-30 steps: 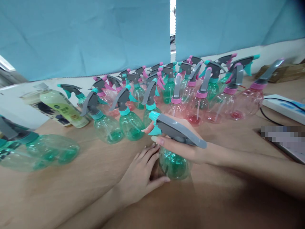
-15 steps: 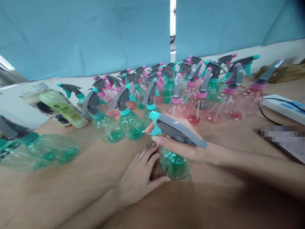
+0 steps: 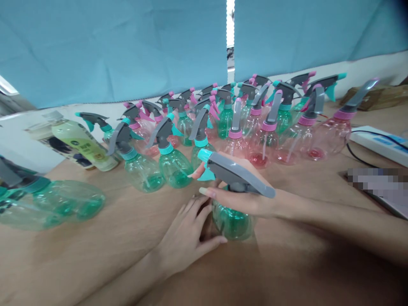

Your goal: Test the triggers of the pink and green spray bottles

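A green spray bottle (image 3: 234,221) with a grey and teal spray head (image 3: 237,170) stands upright on the brown table (image 3: 127,246) in front of me. My right hand (image 3: 245,199) is wrapped round its neck, just below the head, thumb on the near side and fingers on the far side. My left hand (image 3: 188,233) rests on the table at the bottle's left, fingers and thumb spread, with nothing held; its fingertips are near the bottle's lower side. The bottle's neck is partly hidden by my right hand.
Several green spray bottles (image 3: 175,170) and pink spray bottles (image 3: 259,155) stand behind. More green bottles (image 3: 70,199) are at the left, near a yellow-green bottle (image 3: 83,144). At right are a white power strip (image 3: 379,142), a dark flat device (image 3: 379,195) and a cardboard box (image 3: 376,97).
My right thumb has shifted slightly left and down against the bottle's neck. The bottle and my left hand stay almost where they were.
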`<state>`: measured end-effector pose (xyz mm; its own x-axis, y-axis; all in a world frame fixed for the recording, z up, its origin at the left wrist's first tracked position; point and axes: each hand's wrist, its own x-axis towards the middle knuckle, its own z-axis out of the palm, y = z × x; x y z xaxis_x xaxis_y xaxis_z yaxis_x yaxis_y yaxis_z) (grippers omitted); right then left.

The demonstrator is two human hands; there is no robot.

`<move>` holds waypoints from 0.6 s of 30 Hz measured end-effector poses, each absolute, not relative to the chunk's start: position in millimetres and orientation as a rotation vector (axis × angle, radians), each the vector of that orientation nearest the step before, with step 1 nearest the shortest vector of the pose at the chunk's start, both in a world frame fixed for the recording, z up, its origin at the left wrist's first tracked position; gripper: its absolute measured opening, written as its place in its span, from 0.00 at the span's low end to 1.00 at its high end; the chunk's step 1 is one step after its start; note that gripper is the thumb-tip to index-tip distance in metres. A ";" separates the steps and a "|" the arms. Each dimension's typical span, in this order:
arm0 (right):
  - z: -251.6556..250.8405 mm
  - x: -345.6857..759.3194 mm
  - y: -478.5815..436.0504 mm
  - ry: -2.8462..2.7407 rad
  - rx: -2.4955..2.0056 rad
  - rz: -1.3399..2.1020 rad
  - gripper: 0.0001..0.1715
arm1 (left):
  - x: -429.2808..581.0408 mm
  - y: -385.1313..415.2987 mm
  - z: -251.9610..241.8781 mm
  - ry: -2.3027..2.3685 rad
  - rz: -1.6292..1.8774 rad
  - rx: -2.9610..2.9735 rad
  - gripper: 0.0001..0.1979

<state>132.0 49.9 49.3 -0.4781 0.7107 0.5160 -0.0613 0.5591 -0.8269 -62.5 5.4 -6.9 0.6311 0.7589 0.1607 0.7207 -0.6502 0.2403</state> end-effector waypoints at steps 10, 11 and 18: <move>49.0 131.9 50.0 -1.850 -0.537 1.033 0.12 | -62.6 6.4 -7.0 1.207 0.399 2.736 0.33; 49.5 132.4 49.3 -1.851 -0.537 1.038 0.11 | -62.6 6.2 -6.4 1.210 0.403 2.735 0.33; 50.0 133.7 49.3 -1.865 -0.519 1.045 0.08 | -65.2 6.5 -10.1 1.220 0.353 2.728 0.34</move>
<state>133.7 49.3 50.0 -0.4996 0.7018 0.5077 -0.0666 0.5533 -0.8303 -65.2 6.5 -10.1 0.6453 0.7474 0.1582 0.7164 -0.6639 0.2145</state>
